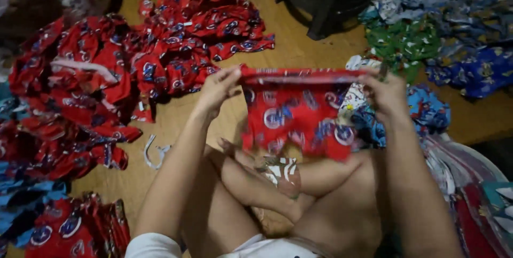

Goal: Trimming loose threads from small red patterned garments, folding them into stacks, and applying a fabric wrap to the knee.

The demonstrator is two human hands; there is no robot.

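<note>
Crossed bare legs (267,194) sit below a red printed garment (296,111), stretched level between both hands. Left hand (216,90) and right hand (386,95) pinch opposite waistband ends; blur hides, I think, the hem over the wooden floor (299,49).

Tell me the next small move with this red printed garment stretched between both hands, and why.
Probably lower the red printed garment toward the lap: left hand and right hand pinch its waistband ends taut, its body hanging free and blurred over the crossed legs.
</note>
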